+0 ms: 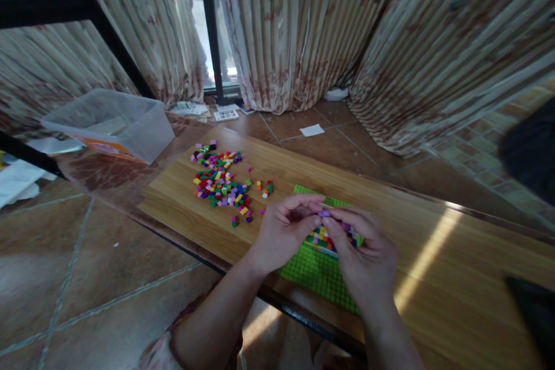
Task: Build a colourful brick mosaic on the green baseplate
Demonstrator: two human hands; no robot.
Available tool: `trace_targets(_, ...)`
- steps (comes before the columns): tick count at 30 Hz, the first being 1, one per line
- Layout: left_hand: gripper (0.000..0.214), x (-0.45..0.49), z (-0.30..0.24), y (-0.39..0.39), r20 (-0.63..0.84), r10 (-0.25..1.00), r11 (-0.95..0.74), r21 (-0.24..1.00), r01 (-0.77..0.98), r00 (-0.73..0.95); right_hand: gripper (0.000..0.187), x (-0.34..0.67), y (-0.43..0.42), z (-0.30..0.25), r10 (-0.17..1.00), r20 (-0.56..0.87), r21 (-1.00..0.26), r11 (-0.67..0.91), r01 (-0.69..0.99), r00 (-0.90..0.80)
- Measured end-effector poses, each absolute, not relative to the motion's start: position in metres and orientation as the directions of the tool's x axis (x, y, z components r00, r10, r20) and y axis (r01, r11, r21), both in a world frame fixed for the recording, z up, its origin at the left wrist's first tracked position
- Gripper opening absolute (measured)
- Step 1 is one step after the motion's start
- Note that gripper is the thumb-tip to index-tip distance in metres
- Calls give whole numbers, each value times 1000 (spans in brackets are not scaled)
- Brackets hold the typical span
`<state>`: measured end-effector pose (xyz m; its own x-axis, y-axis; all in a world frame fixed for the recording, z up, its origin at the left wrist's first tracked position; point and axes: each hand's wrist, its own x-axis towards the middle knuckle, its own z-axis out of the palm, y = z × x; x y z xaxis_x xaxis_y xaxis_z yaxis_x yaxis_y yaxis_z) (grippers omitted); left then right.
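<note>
Both hands meet above a green studded baseplate [310, 269] on the wooden table [433, 254]. My left hand [284, 231] and my right hand [366, 254] have their fingers curled, and together they pinch a small purple brick [324, 214] between the fingertips. Under the hands, several coloured bricks [323, 238] are stuck on the baseplate; the hands hide part of them. A heap of loose small bricks [221, 182] in many colours lies on the table to the left, well away from both hands.
A clear plastic tub [113, 121] stands at the table's far left corner. Striped curtains [303, 29] hang behind, with papers [312, 130] on the tiled floor. A dark object [533, 312] lies at the table's right edge. A black frame bar [30, 153] crosses the left.
</note>
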<state>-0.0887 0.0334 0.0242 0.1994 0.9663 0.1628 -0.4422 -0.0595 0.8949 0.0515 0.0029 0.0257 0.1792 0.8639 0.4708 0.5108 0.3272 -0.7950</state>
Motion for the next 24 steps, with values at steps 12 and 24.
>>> trace_targets(12, 24, -91, 24, 30, 407, 894, -435, 889, 143, 187, 19, 68, 9, 24, 837, 451, -797, 220, 562, 311)
trace_targets(24, 23, -71, 19, 26, 434, 887, -452, 753, 479, 155, 26, 68, 17, 13, 695, 202, -976, 84, 201, 690)
